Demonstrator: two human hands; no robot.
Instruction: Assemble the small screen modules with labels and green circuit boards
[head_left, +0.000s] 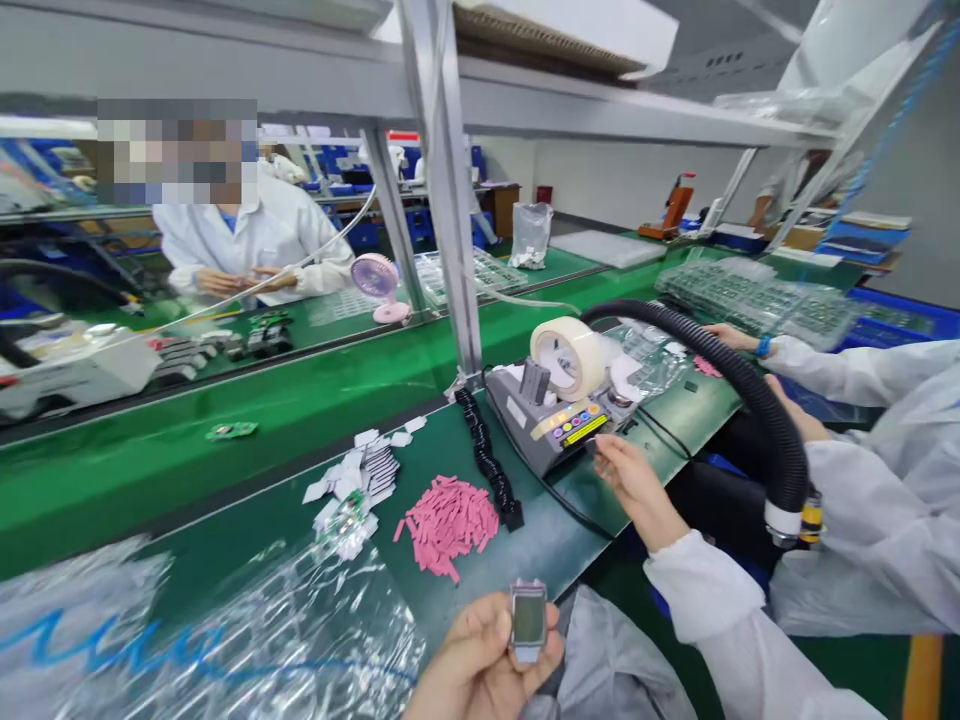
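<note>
My left hand [480,660] is low at the bottom middle, fingers closed round a small rectangular display module [528,620] with a grey screen, held upright. My right hand [634,485] reaches out from a white sleeve to the front of a grey tape dispenser machine [551,425]. Its fingers are stretched out just beside the machine's yellow label, and nothing shows in them. A roll of pale tape [568,355] sits on top of the machine.
A pile of pink strips [448,520], a heap of small white parts [360,480] and a row of black parts [487,460] lie on the green mat. Clear plastic sheeting [247,640] covers the near left. A black hose [750,400] arcs at right beside a co-worker's sleeves [885,480]. Another person [247,240] sits across the conveyor [187,440].
</note>
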